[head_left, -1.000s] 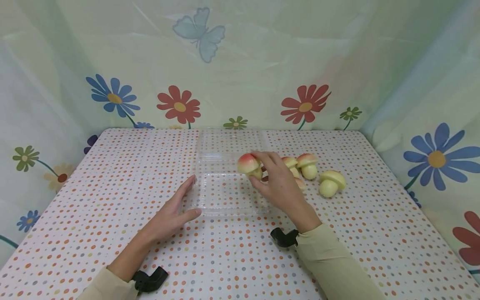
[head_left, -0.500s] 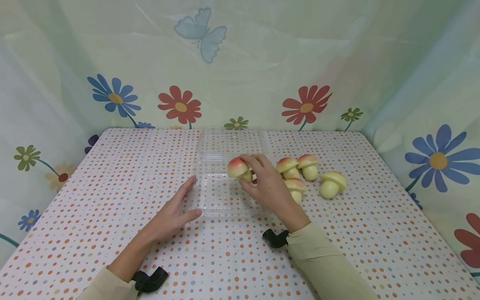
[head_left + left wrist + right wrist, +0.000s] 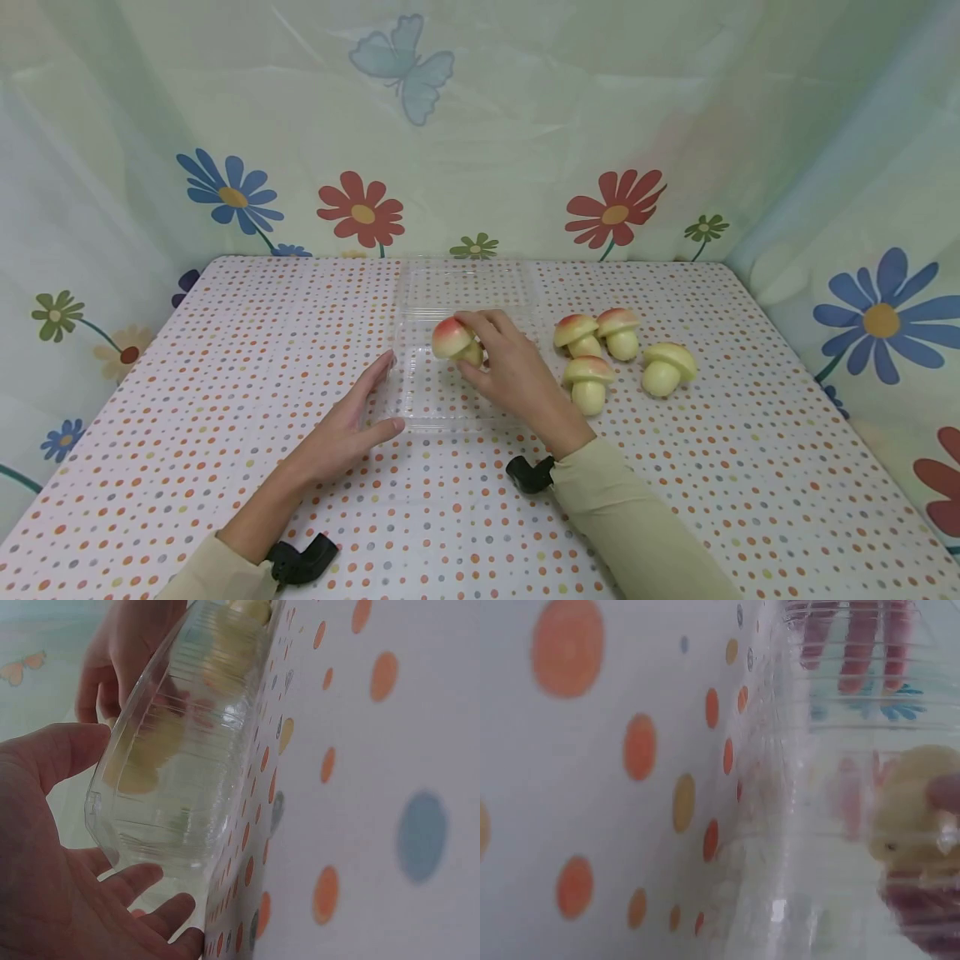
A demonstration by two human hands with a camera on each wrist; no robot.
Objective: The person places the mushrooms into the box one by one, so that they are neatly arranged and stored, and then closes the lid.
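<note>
My right hand (image 3: 510,367) pinches a toy mushroom (image 3: 452,338) with a red-blushed cap and pale yellow stem, over the near half of a clear plastic clamshell box (image 3: 442,425). In the right wrist view the mushroom (image 3: 911,802) appears blurred through the ribbed plastic wall. My left hand (image 3: 341,433) lies against the box's left side, its fingers and thumb spread. Seen from the left wrist, the thumb (image 3: 75,746) is at the rim of the box (image 3: 187,802) and the other fingers extend along its outside.
To the right of the box several similar mushrooms stand or lean on the dotted tablecloth (image 3: 750,467): one in front (image 3: 588,392), two behind, and a paler one (image 3: 663,371) farther right. The raised lid (image 3: 465,283) reaches back toward the flowered curtain (image 3: 480,167).
My right hand has carried the mushroom leftward and slightly down over the box, uncovering the mushrooms at the right. The left hand has stayed at the box's left side.
</note>
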